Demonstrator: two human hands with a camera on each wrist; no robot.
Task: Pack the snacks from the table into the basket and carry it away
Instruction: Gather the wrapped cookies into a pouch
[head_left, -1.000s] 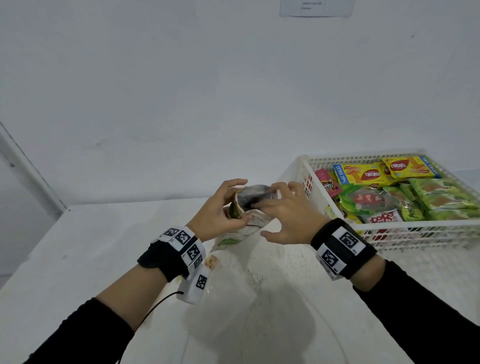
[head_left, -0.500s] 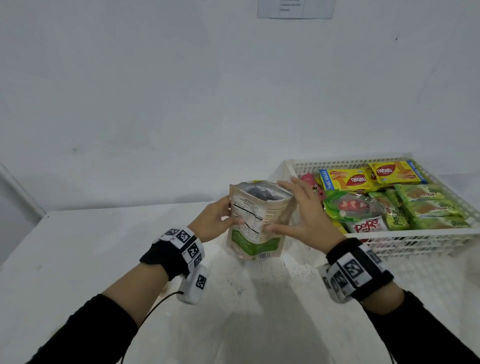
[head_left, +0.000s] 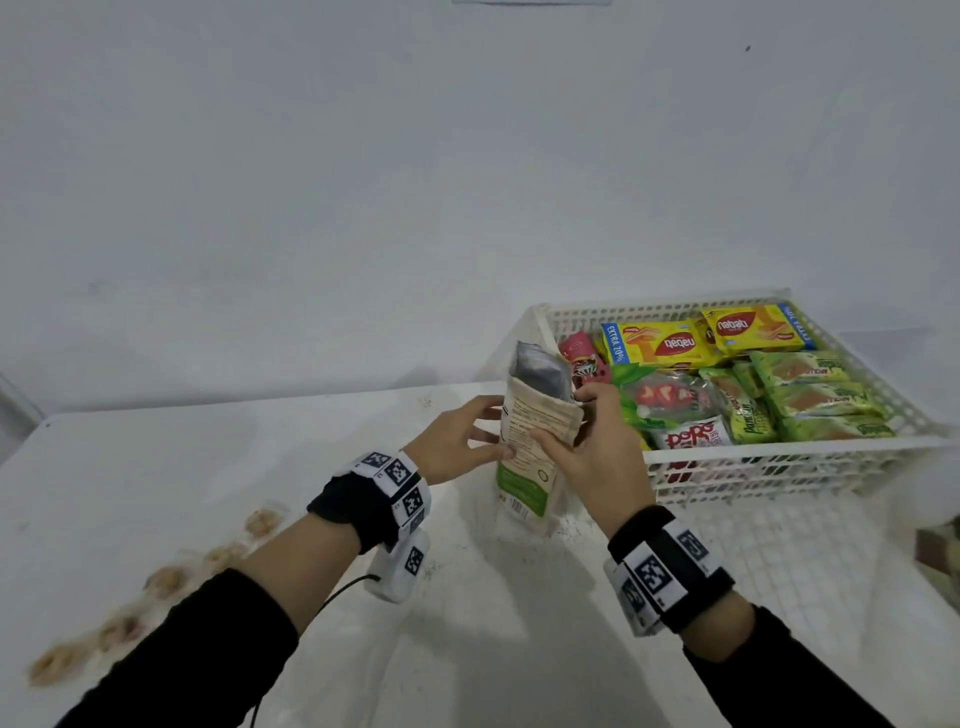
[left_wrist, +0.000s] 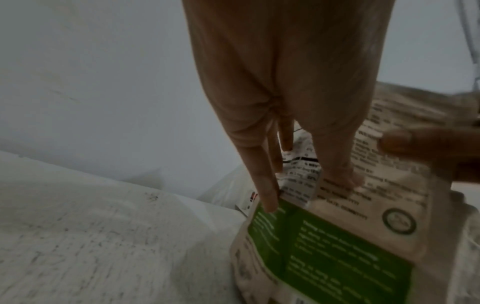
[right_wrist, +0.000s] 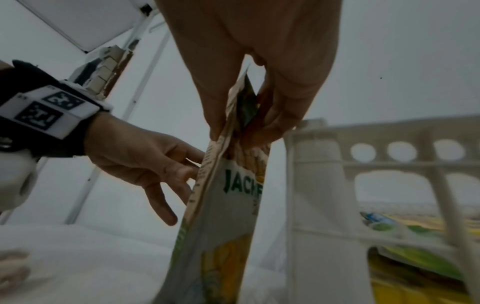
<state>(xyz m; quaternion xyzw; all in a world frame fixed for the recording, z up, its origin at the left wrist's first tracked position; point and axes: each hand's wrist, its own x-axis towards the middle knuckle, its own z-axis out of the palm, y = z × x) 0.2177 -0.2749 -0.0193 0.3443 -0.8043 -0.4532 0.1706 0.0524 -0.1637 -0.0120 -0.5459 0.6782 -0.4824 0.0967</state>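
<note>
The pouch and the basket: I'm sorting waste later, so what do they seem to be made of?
The pouch looks like matte tan kraft paper with printed text and a green label; its open top shows a grey, faintly shiny lining, probably foil or plastic film. The basket looks like white moulded plastic, judging by its perforated walls and thick smooth rim.

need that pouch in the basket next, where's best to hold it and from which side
Hold the pouch near its open top edge, coming from above, as the right hand already pinches it. It stands upright on the table beside the basket, so lifting from the top clears the rim.
</note>
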